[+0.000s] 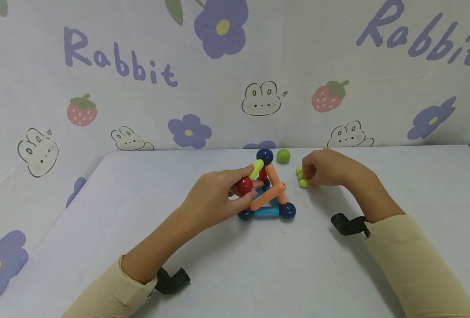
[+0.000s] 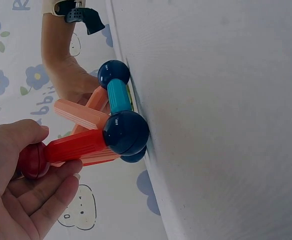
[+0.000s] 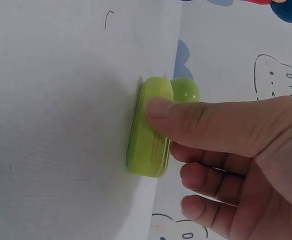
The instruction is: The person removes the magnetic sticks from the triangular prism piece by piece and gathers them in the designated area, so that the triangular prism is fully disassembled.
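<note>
A frame of magnetic sticks and balls stands on the white table. Dark blue balls point(image 1: 287, 210) form its corners, joined by light blue sticks point(image 1: 267, 211), orange sticks point(image 1: 265, 197) and a red stick point(image 2: 76, 145). My left hand point(image 1: 213, 196) grips a red ball point(image 1: 244, 186) on the near left side, thumb and fingers around it. From that ball a yellow-green stick point(image 1: 256, 169) runs up to the top blue ball point(image 1: 264, 156). Right of the frame, my right hand point(image 1: 330, 167) pinches a yellow-green stick point(image 3: 150, 130), thumb laid across its face. More such sticks point(image 1: 300, 173) lie at those fingertips.
A green ball point(image 1: 283, 155) rests near the table's back edge, between the frame and my right hand. Behind the table hangs a white cloth point(image 1: 219, 97) printed with rabbits, flowers and strawberries. Black camera mounts point(image 1: 173, 281) sit on both wrists.
</note>
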`<state>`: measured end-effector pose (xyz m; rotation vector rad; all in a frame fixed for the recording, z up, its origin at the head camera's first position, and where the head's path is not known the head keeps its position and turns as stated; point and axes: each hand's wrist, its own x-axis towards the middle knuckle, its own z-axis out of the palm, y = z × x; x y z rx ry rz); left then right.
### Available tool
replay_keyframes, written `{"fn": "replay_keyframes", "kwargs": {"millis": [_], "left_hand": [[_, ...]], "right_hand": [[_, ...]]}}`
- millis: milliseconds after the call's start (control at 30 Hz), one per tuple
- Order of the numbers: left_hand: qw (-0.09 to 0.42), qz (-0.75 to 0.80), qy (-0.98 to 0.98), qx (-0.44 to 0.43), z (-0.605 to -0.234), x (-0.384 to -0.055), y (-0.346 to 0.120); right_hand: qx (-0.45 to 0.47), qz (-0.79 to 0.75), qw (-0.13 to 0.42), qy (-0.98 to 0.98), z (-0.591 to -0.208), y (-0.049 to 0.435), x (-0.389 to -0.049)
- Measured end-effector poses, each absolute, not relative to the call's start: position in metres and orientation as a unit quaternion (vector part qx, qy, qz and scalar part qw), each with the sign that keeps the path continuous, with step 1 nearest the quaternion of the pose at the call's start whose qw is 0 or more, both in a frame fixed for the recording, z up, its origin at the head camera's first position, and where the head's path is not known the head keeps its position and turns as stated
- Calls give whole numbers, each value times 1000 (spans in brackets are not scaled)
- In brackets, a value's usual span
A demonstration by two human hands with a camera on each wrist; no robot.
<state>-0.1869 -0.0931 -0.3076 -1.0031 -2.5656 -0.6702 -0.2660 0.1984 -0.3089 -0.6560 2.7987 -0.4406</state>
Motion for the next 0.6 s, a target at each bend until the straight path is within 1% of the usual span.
{"fn": "replay_keyframes", "kwargs": {"millis": [300, 400, 500, 600], "left_hand": [[144, -230, -899, -345, -309, -187, -93], [145, -229, -899, -343, -309, -187, -93], [147, -229, -899, -342, -309, -187, -93], [135, -235, -902, -336, -309, -188, -92]], "right_hand": [[-213, -140, 115, 960, -312, 198, -268], [-218, -139, 106, 960, -308, 198, -267], [-234, -148, 78, 958, -302, 195, -264], [-261, -163, 31, 951, -292, 189, -258]]}}
